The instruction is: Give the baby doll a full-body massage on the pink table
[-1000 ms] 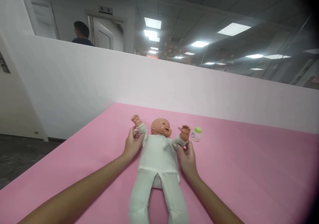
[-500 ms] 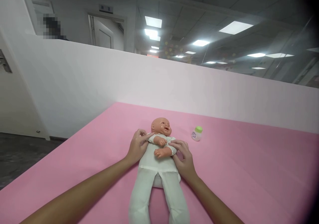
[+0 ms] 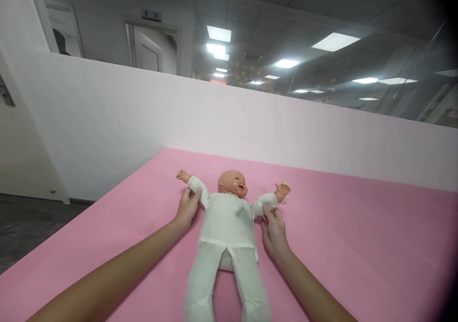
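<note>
A baby doll (image 3: pixel 229 219) with a white cloth body and a plastic head lies on its back on the pink table surface (image 3: pixel 322 245). Both its arms are spread outward and raised beside the head. My left hand (image 3: pixel 188 207) is closed around the doll's upper arm on the left side, thumb against the sleeve. On the other side, my right hand (image 3: pixel 275 231) grips the sleeve of the doll's other arm, with fingers curled under it. Behind the doll's hand on the right, a small bottle's green cap (image 3: pixel 285 184) shows only in part.
A white partition wall (image 3: pixel 229 117) borders the table's far edge, with glass above it. To the left are a door (image 3: pixel 25 145) with a handle and the dark floor (image 3: pixel 32 226). Part of a person (image 3: pixel 60 41) shows behind the partition at upper left.
The doll's arms have gone from folded across its chest to spread out to the sides. My hands have moved outward with them. The bottle is now mostly covered by the doll's hand.
</note>
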Demonstrator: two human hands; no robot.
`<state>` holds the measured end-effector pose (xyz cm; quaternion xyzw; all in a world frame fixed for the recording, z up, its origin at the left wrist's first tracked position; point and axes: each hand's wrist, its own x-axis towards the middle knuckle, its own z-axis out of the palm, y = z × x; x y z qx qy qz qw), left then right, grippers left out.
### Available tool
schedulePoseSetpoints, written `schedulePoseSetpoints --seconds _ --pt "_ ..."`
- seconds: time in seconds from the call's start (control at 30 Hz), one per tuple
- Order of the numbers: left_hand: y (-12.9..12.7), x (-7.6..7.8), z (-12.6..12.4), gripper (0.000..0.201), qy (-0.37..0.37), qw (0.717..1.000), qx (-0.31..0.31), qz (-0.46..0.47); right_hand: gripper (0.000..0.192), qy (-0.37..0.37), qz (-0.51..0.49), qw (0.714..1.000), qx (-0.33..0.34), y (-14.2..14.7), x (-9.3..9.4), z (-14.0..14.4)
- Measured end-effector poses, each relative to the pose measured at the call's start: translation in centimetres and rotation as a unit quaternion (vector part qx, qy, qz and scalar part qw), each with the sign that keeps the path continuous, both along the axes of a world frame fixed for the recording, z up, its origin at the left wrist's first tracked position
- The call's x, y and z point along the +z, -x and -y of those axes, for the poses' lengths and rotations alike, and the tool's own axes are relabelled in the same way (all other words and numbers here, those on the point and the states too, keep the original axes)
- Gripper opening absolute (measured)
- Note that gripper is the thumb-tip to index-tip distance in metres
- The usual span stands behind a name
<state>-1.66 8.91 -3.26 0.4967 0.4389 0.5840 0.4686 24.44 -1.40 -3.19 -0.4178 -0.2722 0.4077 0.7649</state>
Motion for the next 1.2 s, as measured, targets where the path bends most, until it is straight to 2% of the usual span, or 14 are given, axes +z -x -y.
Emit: schedulePoseSetpoints --seconds 0.13,0.23,0.3,0.37,0.43,0.5,0.53,0.6,0.7,0.77,0.87,1.0,1.07,1.2 --pt "-0.2 0.3 0.3 0.051 -0.021 1.000 -0.015 -0.001 0.049 -0.006 0.001 1.000 -0.005 -0.1 -0.1 -0.1" --pt "-0.4 0.6 0.8 0.041 -0.067 0.996 -0.032 -0.043 0.046 -0.035 0.088 0.995 -0.002 0.3 0.1 0.2" --pt "-0.5 0.9 1.3 0.033 -0.111 0.988 -0.046 -0.098 0.038 -0.052 0.180 0.982 0.006 0.6 0.3 0.6" --pt "-0.7 1.1 1.7 0.032 -0.164 0.971 -0.060 -0.162 0.029 -0.084 0.308 0.948 0.015 0.8 0.6 1.0" --pt "-0.8 1.2 2.1 0.038 -0.213 0.950 -0.069 -0.218 0.026 -0.132 0.436 0.890 0.019 0.9 0.9 1.3" --pt "-1.0 1.4 2.3 0.042 -0.236 0.937 -0.076 -0.246 0.033 -0.167 0.515 0.841 0.017 0.9 1.1 1.6" --pt "-1.0 1.5 2.4 0.042 -0.235 0.936 -0.078 -0.248 0.035 -0.173 0.529 0.831 0.016 0.9 1.1 1.6" --pt "-1.1 1.7 2.5 0.041 -0.220 0.943 -0.073 -0.240 0.036 -0.156 0.515 0.843 0.013 0.9 1.1 1.6" --pt "-1.1 1.9 2.5 0.036 -0.197 0.957 -0.051 -0.204 0.031 -0.092 0.417 0.904 0.018 1.1 0.7 1.3" --pt "-1.1 2.0 2.6 0.035 -0.169 0.969 -0.038 -0.174 0.036 -0.057 0.327 0.943 0.025 1.1 0.6 1.0" --pt "-0.9 1.8 2.4 0.037 -0.123 0.983 -0.021 -0.132 0.044 -0.038 0.207 0.977 0.020 0.7 0.7 0.7" --pt "-0.7 1.0 1.3 0.028 -0.092 0.993 0.011 -0.080 0.049 -0.016 0.105 0.994 0.014 -0.1 0.6 0.2" --pt "-0.6 0.6 0.8 0.033 -0.065 0.996 0.013 -0.056 0.050 -0.006 0.087 0.996 0.010 -0.3 0.3 0.1" --pt "-0.6 0.6 0.8 0.037 -0.058 0.997 0.001 -0.051 0.043 -0.019 0.162 0.987 0.002 -0.1 0.2 0.2"
